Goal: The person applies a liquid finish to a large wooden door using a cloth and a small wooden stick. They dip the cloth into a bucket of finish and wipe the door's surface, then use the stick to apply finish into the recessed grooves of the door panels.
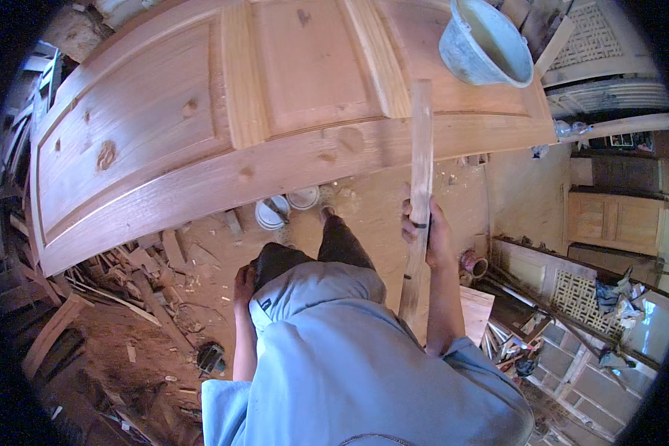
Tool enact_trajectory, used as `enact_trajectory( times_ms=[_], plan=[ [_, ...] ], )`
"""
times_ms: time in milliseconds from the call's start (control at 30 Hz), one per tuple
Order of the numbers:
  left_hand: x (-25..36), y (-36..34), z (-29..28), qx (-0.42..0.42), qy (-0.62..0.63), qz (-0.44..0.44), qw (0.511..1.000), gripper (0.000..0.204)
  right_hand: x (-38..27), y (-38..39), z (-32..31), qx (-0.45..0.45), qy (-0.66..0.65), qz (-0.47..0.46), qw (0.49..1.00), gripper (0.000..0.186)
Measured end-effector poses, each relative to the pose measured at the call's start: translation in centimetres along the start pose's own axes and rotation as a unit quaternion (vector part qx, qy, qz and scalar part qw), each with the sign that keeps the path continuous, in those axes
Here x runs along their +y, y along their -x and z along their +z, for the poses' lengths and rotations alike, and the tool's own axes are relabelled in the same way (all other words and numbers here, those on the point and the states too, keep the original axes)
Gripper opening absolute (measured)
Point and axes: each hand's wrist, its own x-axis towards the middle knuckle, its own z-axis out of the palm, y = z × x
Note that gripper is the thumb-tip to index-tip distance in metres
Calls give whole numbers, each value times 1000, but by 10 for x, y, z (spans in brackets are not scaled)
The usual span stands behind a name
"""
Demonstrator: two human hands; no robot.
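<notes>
My right hand is closed around a long, narrow wooden strip with dark marks on its lower half. The strip points away from me, and its far end overlaps the near edge of a large panelled wooden door in the view. My left hand hangs low beside my left thigh and holds nothing that I can see; its fingers are largely hidden. On the door's far right part stands a grey-blue bucket.
White containers sit on the sandy floor below the door. Wood scraps lie in a heap at the left. A dark tool-like object rests on the floor nearby. Frames and lattice panels stand at the right.
</notes>
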Motion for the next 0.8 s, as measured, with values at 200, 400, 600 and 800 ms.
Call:
enact_trajectory(
  times_ms=[200,400,600,800],
  plan=[
    [-26,-11,-71,39,50,-45,997,38,42,7,35,170,494,-308,795,59],
    [-75,-4,-102,58,145,-48,987,40,53,7,82,169,577,-287,746,54],
    [-105,6,-85,52,61,-18,997,39,79,19,95,177,584,-284,739,57],
    [-83,-2,-63,58,-28,-22,998,39,76,32,90,190,531,-327,758,51]
  ],
)
